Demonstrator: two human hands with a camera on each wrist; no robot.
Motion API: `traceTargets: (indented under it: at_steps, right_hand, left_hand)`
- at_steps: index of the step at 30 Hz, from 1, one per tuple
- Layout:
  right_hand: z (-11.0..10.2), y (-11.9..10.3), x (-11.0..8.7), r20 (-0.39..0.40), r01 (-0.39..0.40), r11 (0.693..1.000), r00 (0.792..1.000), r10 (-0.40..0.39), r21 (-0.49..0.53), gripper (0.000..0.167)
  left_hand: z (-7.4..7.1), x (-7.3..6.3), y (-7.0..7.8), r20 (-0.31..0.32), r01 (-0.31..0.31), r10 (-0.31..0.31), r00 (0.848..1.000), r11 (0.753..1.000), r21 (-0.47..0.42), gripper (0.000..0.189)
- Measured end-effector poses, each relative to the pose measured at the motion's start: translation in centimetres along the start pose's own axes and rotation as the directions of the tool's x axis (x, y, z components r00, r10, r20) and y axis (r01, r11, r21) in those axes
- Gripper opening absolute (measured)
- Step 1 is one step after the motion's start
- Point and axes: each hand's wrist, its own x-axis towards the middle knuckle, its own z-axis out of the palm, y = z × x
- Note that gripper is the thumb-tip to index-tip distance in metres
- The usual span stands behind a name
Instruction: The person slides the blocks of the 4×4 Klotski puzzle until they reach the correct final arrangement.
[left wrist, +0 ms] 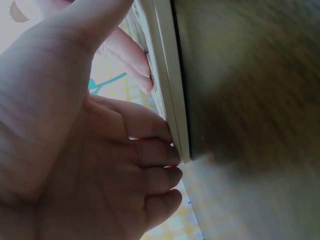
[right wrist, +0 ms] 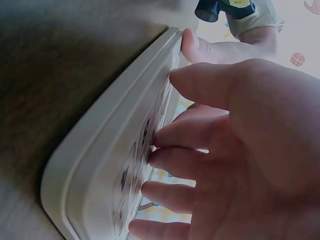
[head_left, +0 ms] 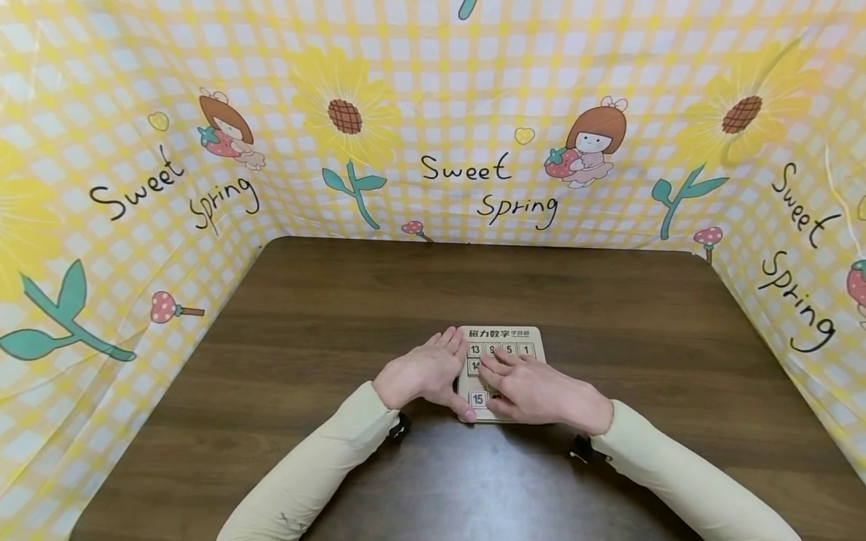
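A pale number sliding puzzle [head_left: 534, 333] lies flat on the table, Chinese lettering along its top. Its visible tiles include 13, 9, 5 and 1 in the top row, and a 15 tile [head_left: 477, 399] low on the left. My left hand [head_left: 433, 372] rests against the puzzle's left side, fingers extended along the edge and thumb at the lower left corner. Over the tiles lies my right hand [head_left: 537, 389]. In the right wrist view its fingertips [right wrist: 161, 159] and thumb touch the tile face. Several tiles are hidden under this hand.
The dark wooden table [head_left: 338, 293] has a yellow checked cloth [head_left: 460, 90] with flowers and lettering standing at its back and sides. A black wrist device [head_left: 587, 448] sits under the right cuff, another at the left cuff.
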Motion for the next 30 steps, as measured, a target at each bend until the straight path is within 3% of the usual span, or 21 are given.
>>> traceTargets:
  at_steps: [6,30]
  right_hand:
    - [0.1,-0.4,-0.3,-0.023,0.014,1.000,1.000,-0.014,-0.023,0.058]
    - [0.0,-1.8,-1.5,0.016,0.011,0.999,1.000,-0.011,-0.043,0.058]
  left_hand:
    - [0.0,0.0,0.0,-0.003,0.005,-0.005,1.000,1.000,-0.005,0.128]
    - [0.1,0.1,0.1,-0.010,0.002,-0.002,1.000,1.000,0.008,0.128]
